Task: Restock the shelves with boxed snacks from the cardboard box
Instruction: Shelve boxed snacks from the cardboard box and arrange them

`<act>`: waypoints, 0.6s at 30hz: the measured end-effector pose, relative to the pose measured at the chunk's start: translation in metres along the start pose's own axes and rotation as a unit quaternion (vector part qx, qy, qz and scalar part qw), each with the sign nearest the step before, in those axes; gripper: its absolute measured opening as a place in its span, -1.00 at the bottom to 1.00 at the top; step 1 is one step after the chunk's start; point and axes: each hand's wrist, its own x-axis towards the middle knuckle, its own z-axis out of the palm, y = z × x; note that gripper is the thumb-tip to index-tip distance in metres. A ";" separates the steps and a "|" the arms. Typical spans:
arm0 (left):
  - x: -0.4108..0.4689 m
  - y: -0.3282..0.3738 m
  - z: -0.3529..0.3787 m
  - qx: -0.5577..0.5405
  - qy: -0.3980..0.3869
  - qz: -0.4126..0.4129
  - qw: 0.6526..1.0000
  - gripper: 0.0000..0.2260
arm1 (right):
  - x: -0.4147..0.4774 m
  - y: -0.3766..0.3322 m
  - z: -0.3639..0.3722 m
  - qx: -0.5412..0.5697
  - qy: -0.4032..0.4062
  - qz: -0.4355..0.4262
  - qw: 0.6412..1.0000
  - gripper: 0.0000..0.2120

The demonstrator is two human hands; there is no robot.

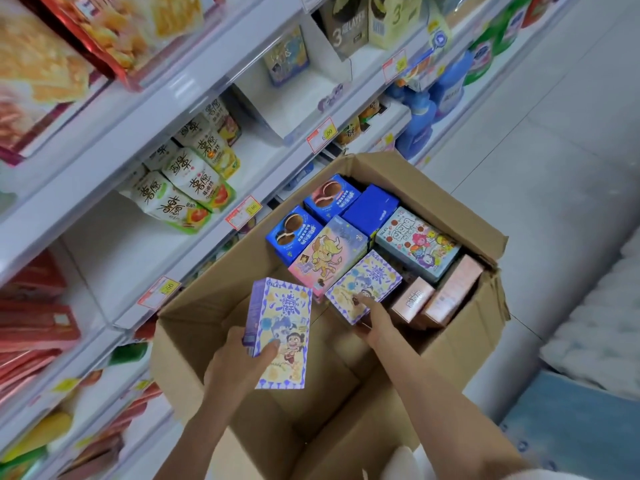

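Purple snack box (282, 327) gripped in left hand (235, 358) by the left wall of cardboard box (194, 327), freeing right hand (374, 317) to pinch its twin (363, 282) nearer the right wall, likely one trip to shelf (110, 233).

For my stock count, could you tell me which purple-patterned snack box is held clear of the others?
The purple box gripped by the left hand, over the carton's empty side; its twin lies among the boxes, under the right hand.

Cardboard box (194, 327) right of shelves (145, 109), snack boxes (346, 251) packed in its far end
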 end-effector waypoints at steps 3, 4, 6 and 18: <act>-0.005 -0.004 0.000 0.000 0.008 -0.006 1.000 -0.67 | 0.001 0.002 0.001 0.011 0.004 -0.010 1.000 -0.55; -0.007 -0.004 -0.001 -0.003 0.014 -0.006 1.000 -0.68 | 0.001 0.002 0.001 0.012 0.005 -0.013 1.000 -0.57; -0.009 -0.005 -0.002 -0.015 0.022 -0.010 1.000 -0.68 | 0.001 0.002 0.001 0.016 0.006 -0.018 1.000 -0.64; 0.000 -0.014 0.012 -0.183 -0.021 -0.053 0.981 -0.56 | -0.111 0.053 -0.038 -0.046 -0.202 -0.009 0.978 -0.66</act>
